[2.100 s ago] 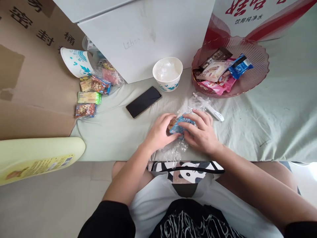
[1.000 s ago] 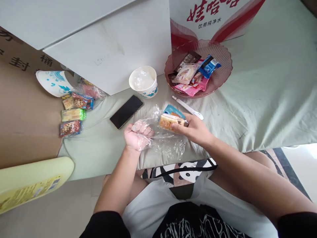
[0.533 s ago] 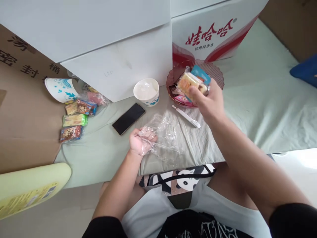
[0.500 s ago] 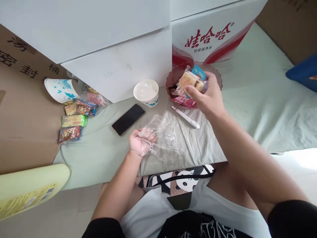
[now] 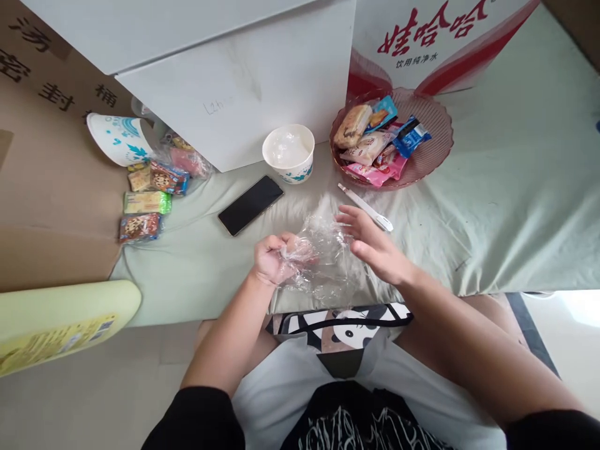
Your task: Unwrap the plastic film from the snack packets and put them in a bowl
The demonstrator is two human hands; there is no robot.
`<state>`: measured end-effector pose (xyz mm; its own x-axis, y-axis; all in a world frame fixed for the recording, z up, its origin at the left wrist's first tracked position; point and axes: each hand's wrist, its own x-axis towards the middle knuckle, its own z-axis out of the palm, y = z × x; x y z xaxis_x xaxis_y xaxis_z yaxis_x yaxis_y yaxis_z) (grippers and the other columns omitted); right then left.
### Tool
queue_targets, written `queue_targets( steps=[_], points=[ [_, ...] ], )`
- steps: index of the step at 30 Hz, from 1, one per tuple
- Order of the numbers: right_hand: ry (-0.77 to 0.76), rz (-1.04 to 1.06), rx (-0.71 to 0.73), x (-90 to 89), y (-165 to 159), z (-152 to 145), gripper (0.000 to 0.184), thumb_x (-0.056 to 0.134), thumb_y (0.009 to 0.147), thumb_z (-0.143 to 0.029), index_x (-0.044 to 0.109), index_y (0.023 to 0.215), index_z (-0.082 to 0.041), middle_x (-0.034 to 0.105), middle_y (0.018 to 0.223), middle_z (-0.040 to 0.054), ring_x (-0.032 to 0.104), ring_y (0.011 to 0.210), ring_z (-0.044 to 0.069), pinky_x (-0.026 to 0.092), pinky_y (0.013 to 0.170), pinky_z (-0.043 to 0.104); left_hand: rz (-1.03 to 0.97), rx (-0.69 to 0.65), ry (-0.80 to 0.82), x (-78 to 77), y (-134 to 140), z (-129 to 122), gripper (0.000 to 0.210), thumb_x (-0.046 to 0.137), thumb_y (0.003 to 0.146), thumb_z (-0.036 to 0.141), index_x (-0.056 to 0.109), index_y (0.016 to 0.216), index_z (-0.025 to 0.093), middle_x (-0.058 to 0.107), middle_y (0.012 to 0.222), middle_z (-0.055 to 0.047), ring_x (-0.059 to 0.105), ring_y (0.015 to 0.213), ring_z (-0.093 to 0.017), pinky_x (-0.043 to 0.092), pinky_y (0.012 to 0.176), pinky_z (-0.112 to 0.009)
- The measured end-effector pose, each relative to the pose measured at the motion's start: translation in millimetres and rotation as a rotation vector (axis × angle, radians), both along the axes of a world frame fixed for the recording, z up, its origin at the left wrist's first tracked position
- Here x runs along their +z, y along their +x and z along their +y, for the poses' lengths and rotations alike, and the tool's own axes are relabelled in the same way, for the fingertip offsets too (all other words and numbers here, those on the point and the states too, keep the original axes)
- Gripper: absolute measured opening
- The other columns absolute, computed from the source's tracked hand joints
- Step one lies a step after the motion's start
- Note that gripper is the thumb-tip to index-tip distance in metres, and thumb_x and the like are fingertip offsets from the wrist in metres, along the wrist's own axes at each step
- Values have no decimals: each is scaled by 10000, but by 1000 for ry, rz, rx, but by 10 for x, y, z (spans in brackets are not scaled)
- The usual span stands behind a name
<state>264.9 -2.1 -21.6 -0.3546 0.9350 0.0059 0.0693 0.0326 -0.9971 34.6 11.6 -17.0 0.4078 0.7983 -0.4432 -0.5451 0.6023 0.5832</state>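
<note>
A crumpled sheet of clear plastic wrap (image 5: 323,256) is gripped in my left hand (image 5: 276,257), which is closed around one end of it. My right hand (image 5: 375,244) is at the other side of the wrap with fingers spread; whether the fingertips touch it I cannot tell. Beyond that hand lies a white pen-like cutter (image 5: 365,207). Behind it stands a pink ribbed bowl (image 5: 434,147) with several wrapped snacks, among them a bread-like snack (image 5: 354,125), a blue packet (image 5: 411,136) and a pink packet (image 5: 375,174).
A white paper bowl (image 5: 300,176) stands by the white box (image 5: 244,100), with a black phone (image 5: 250,205) in front. At left are a tipped paper bowl (image 5: 119,140), several snack packets (image 5: 147,203) and a yellow-green container (image 5: 70,312). A red-and-white carton (image 5: 422,44) stands behind.
My right hand has left the bread-like snack in the pink bowl and come back, opened, to the plastic wrap. My left hand keeps its hold on the wrap. The view has shifted.
</note>
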Motion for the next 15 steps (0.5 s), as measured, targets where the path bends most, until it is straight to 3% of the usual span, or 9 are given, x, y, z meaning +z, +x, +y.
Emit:
queue_targets(
  steps=[2,4,7,9,11,13,15],
  points=[
    [-76,67,40,-20,-49,-34,940,668,801,-729,319,1527,-245,531,1469,207,603,1286,328,542,1030,534,19,32,102,9,12,-23,519,758,608,365,275,505,205,348,527,25,426,534,-131,547,711,-429],
    [-129,47,-15,-26,-82,-54,1015,769,749,-649,277,1548,-264,502,1494,219,657,1200,318,582,966,518,68,104,166,20,19,-28,600,858,508,377,284,516,201,383,579,28,485,596,-140,565,759,-429],
    [-220,-46,-163,-24,-117,-32,822,750,802,-478,358,1482,-232,681,1217,161,736,845,232,629,743,424,164,183,221,33,9,-12,653,922,442,356,294,499,187,467,616,18,587,668,-163,581,780,-409],
    [-247,-58,-248,-9,-126,11,604,642,874,-405,426,1400,-203,726,925,63,692,641,177,597,614,355,251,223,254,29,-13,14,565,919,461,342,378,495,184,545,629,13,640,685,-175,590,789,-403],
    [-228,-34,-337,13,-116,53,487,576,909,-380,453,1347,-206,704,784,5,639,541,146,553,536,308,393,306,283,5,-50,50,431,885,524,353,487,518,190,593,613,12,658,653,-173,592,752,-376],
    [-193,-1,-423,28,-93,76,487,565,926,-404,435,1361,-225,711,790,-5,611,503,127,537,514,295,541,455,285,-34,-98,89,360,833,592,369,528,523,190,593,564,18,640,583,-150,574,672,-320],
    [-177,37,-439,19,-78,76,606,611,914,-446,370,1431,-243,728,834,2,645,540,137,566,549,312,598,588,255,-72,-144,115,383,783,653,403,500,509,190,617,570,10,638,565,-135,551,622,-281]
  ],
)
